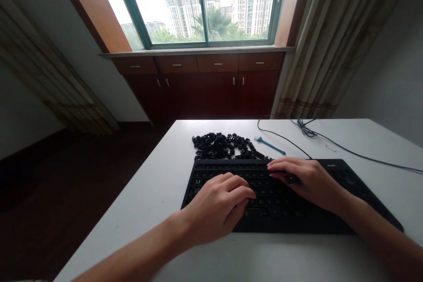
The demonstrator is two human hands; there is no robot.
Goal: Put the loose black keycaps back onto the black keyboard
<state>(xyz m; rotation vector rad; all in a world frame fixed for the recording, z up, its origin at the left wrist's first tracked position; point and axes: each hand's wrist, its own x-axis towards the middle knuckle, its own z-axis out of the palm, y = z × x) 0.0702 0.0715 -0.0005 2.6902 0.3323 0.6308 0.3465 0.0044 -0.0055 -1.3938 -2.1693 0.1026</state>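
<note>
The keyboard [264, 189] lies flat on the white surface [145, 202], right in front of you; your left grip [218, 196] rests on its left half, fingers bent down, and I can't say if they pinch anything, since their tips are partly hidden; your right grip [309, 180] is over the upper rows, fingers stretched out; a dark patch [292, 179] shows under it, but I can't make out if that is something held.

The keyboard looks wide, thin and stiff, so it may feel a bit heavy on one side; hold it by its two short ends, and keep off the middle, where the small parts could break; mind the cord [307, 131] by its back edge, as it could tug.

The black keys [218, 144] lie heaped behind it; each looks light, hard and smooth, so it could slip; pinch one softly by two sides; the blue tool [272, 146] lies beside them, and its thin stem looks easy to hold.
</note>
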